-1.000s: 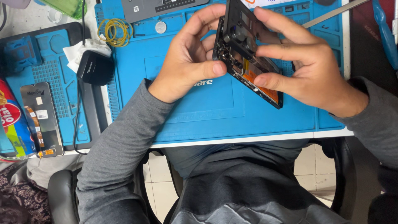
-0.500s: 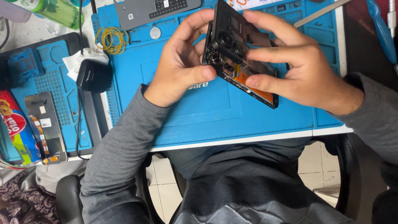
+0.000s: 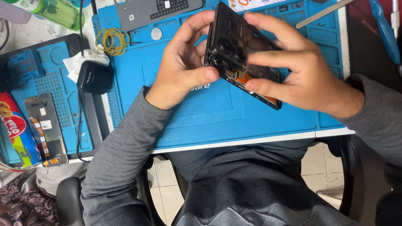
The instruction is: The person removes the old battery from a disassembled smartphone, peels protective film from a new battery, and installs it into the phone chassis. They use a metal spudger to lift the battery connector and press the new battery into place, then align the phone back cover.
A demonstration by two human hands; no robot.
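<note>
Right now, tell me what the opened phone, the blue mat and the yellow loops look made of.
Opened phone, held in both hands: black frame, probably matte plastic; orange strip inside looks like flex ribbon. Blue mat: likely silicone, dull moulded surface with recessed compartments. Yellow loops: seemingly rubber bands, thin and limp.

The single view comes from a camera worn on the person's head, looking steeply down over the chest and lap onto the blue work mat (image 3: 209, 117). It sits close: the left hand (image 3: 180, 71) and right hand (image 3: 301, 75) fill the upper middle of the frame, the desk's near edge crosses below them, and floor tiles show underneath
</note>
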